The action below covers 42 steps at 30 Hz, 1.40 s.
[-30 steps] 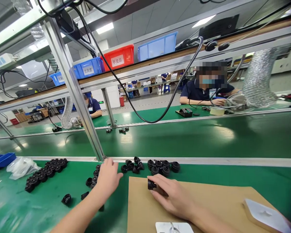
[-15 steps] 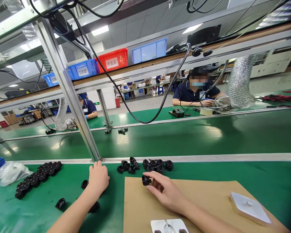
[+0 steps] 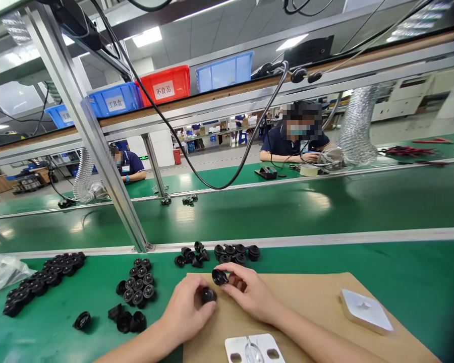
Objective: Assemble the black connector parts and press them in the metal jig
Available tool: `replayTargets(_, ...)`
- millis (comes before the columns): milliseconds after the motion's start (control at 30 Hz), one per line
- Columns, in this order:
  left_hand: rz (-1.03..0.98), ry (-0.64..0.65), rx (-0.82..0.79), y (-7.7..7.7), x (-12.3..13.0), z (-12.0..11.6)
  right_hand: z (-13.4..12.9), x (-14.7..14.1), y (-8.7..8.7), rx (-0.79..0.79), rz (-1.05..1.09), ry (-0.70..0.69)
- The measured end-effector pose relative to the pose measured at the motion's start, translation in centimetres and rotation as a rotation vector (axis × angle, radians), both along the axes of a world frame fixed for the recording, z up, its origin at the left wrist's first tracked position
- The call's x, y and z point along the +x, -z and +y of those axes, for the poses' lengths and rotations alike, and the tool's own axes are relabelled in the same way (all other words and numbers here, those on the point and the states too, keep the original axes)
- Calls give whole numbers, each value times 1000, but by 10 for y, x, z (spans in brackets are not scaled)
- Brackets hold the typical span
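Between its thumb and fingers, my left hand (image 3: 189,308) grips a round black part (image 3: 208,295) over the left edge of the brown board (image 3: 306,297). Close beside it on the right, my right hand (image 3: 251,292) pinches a black cup-shaped part (image 3: 219,277) by its rim, the open side showing. The two parts are near each other but apart. Below the hands lies a white metal plate with slots (image 3: 240,345). To the left sits a cluster of round black parts (image 3: 138,284), with several loose cups (image 3: 124,321) in front of it.
More black parts stand in rows (image 3: 45,280) at the left, near a clear plastic bag (image 3: 3,272). Two groups (image 3: 236,253) lie behind the board. A white block (image 3: 366,310) rests at right. A metal post (image 3: 117,191) rises left of centre; people sit across the bench.
My left hand has come back from beside the post to my right hand, now with a black part in it. The cluster it covered shows. The whole view has shifted slightly.
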<state>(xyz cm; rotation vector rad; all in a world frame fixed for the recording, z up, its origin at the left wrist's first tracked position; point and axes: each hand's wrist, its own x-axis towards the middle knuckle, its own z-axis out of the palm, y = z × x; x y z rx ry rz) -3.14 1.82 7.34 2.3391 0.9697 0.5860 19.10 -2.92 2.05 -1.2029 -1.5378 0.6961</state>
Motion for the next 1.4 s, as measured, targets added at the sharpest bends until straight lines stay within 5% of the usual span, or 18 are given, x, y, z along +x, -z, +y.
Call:
replayTargets(133, -181, -8, -231, 18, 3, 6, 0, 0, 0, 22, -2, 6)
replayTargets(367, -451, 31, -495, 21, 4, 9, -1, 0, -1, 33, -10, -9)
replayTargets(733, -627, 11, -505, 23, 2, 13, -7, 1, -3, 105, -33, -1)
replayTargets(1400, -539, 98, -361, 26, 2, 12, -7, -3, -4, 268, -151, -131)
